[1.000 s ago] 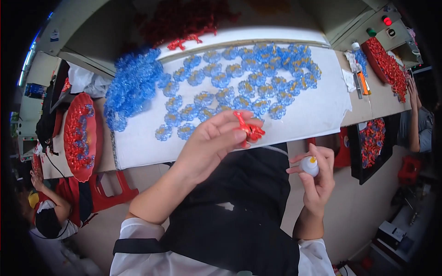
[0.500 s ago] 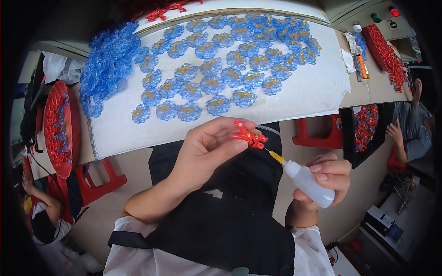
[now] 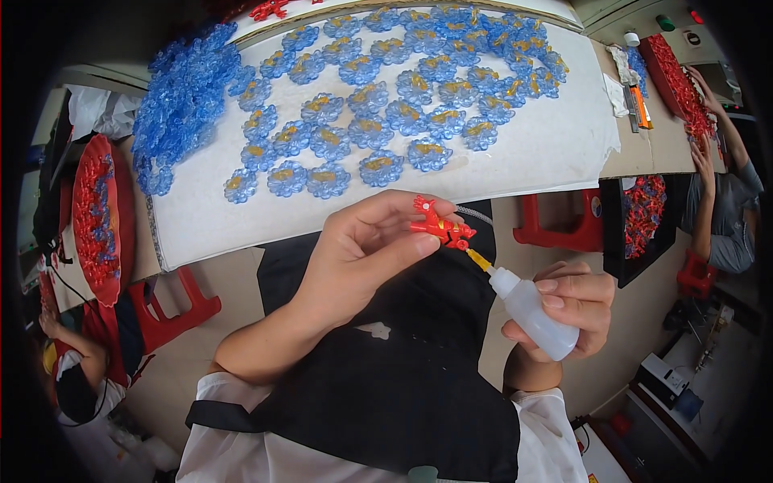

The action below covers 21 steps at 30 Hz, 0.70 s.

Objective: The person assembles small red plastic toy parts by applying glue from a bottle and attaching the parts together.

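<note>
Pinched between the thumb and fingers of my left hand [image 3: 342, 258] is a small red plastic figure [image 3: 441, 229] with yellow and black marks. My right hand [image 3: 586, 299] is closed round a translucent white squeeze bottle [image 3: 541, 320], tilted up to the left. Its narrow yellow nozzle [image 3: 481, 261] reaches the lower right end of the figure; whether it touches, I cannot tell. Both hands are over my black apron [image 3: 386, 394], just off the table's near edge. Beyond them, clear blue flower-shaped pieces [image 3: 380, 169] with yellow strips lie spread on a white sheet [image 3: 213, 225].
A heap of blue pieces [image 3: 181, 105] lies at the table's left. Red trays [image 3: 101, 217] of small parts stand at both sides. Red stools [image 3: 555, 229] are below. An orange-and-grey cutter [image 3: 638, 109] lies at right. A co-worker's arms [image 3: 717, 169] reach toward the right-hand red tray [image 3: 676, 84].
The bottle has come slightly up and left, its nozzle closer in to the red figure. At right, the co-worker's hands have moved up to the red tray. The whole view has shifted a little.
</note>
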Tool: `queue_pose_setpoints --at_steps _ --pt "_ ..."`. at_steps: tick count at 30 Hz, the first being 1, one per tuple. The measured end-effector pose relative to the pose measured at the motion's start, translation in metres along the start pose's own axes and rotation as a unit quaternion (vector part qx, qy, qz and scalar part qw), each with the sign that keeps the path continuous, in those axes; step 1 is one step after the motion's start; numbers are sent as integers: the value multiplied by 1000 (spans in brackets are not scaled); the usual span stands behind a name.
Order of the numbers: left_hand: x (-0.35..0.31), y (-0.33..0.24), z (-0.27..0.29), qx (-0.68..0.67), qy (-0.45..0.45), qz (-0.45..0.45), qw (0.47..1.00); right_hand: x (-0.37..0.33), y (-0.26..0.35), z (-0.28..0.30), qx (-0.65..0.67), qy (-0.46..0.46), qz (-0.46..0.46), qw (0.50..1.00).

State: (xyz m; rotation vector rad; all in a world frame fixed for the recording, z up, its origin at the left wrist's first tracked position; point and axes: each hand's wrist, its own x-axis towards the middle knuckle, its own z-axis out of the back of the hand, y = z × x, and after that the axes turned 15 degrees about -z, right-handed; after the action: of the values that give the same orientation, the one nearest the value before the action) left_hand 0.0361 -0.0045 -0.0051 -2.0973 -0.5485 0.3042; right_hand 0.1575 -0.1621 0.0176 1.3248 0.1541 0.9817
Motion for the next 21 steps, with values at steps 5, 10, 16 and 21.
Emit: queue_pose_setpoints --at_steps 5,10,16,21 --pt "0 2 -2 3 -18 -17 1000 -1 -5 1 -70 13 43 997" --pt "0 3 -2 -2 -27 -5 1000 0 -4 3 -76 19 37 996" --pt "1 -1 0 -48 -38 50 997 -1 -5 5 -51 -21 44 998" --pt "1 1 2 -72 -47 73 994 -1 -7 6 -67 -29 50 996"
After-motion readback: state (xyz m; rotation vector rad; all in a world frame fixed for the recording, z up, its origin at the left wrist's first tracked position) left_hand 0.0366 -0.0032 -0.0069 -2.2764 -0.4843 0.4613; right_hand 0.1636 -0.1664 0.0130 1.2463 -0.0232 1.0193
